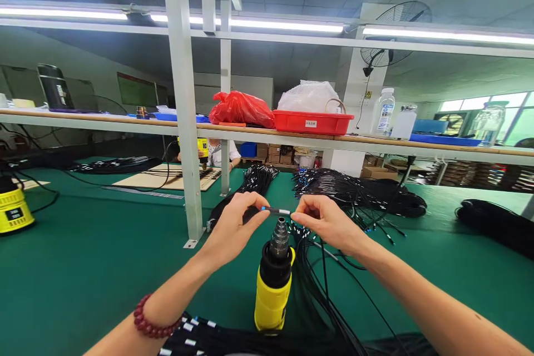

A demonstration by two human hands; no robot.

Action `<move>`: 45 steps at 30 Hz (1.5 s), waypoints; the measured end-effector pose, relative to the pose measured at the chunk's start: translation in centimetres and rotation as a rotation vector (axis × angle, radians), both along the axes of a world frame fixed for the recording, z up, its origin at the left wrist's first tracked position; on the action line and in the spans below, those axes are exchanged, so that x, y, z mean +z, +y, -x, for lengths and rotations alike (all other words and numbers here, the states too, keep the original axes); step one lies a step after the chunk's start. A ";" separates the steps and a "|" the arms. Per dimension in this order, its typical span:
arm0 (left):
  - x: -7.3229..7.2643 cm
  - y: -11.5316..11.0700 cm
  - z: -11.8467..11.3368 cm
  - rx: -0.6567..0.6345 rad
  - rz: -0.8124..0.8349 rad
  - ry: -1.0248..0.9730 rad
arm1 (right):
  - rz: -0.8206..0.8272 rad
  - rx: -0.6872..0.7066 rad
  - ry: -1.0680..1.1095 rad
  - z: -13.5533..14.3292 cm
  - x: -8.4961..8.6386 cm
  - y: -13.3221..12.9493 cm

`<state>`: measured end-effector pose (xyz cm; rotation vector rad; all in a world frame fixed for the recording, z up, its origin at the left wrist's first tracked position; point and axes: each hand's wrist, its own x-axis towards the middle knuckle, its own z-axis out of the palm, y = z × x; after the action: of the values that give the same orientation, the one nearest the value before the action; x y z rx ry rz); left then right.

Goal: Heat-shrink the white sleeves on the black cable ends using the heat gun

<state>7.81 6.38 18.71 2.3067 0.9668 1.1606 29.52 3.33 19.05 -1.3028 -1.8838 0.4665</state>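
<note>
Both hands — left hand, right hand — pinch cable end over heat gun nozzle; shrinking step, likely needs slow rotation.

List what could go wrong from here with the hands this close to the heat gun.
Both the left hand and right hand pinch the cable end right above the heat gun nozzle; fingertips might get burned. Loose black cables hang beside the nozzle and could scorch.

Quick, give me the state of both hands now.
Left hand: pinched shut on the thin black cable with white and blue end sleeves.
Right hand: pinched shut on the same cable, above the yellow heat gun.
</note>
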 end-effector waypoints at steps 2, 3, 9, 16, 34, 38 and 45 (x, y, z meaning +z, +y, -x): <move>-0.4 0.4 0.2 0.059 0.013 -0.024 | -0.014 -0.094 -0.013 -1.0 -0.5 0.9; -0.9 0.7 0.6 0.099 0.029 -0.019 | -0.018 -0.155 -0.017 -1.8 -1.0 1.5; -8.6 1.0 5.3 0.227 0.185 0.190 | 0.169 -0.507 0.002 -9.0 -8.7 4.1; -18.3 -1.1 9.2 0.303 0.362 0.440 | 0.384 -0.653 0.152 -11.7 -20.8 2.6; -21.8 0.9 8.1 0.438 0.396 0.779 | 0.306 -0.683 -0.168 -10.3 -27.2 2.8; -20.5 0.7 8.0 0.360 0.447 0.785 | 0.290 -0.668 -0.215 -10.7 -27.4 2.7; -20.1 -0.2 8.6 0.327 0.487 0.676 | 0.281 -0.613 -0.232 -11.7 -28.9 2.6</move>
<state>-0.82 6.15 -1.40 2.1837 1.6875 0.1492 41.18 5.96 -9.84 -2.0989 -1.5120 0.2657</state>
